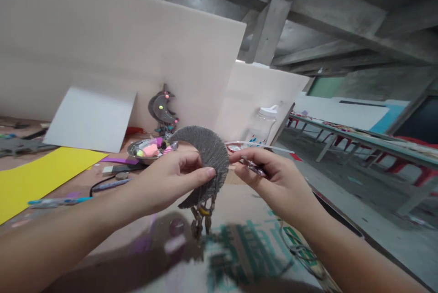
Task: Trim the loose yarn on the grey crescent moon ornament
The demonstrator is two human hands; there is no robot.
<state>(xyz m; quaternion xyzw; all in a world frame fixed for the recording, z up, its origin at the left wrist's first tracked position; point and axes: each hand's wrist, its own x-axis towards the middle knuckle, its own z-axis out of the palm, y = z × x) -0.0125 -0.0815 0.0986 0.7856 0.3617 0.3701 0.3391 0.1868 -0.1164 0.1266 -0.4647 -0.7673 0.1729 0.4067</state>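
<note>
My left hand (171,179) is closed on a grey yarn-wrapped crescent (208,151), thumb pressed on its front, with short beaded strands (202,215) hanging below it. My right hand (270,176) touches the crescent's right edge with a fingertip and is curled round a small thin metal tool (255,167), possibly scissors; most of it is hidden. Both hands hover above the cardboard-covered table (239,247).
A finished grey crescent ornament (163,109) leans on the white board behind. A metal bowl (150,150) holds coloured pompoms. Yellow paper (37,174), a white sheet (91,119), pens (58,201) lie left. A plastic bottle (263,124) stands behind. Long tables with red chairs (362,142) stand right.
</note>
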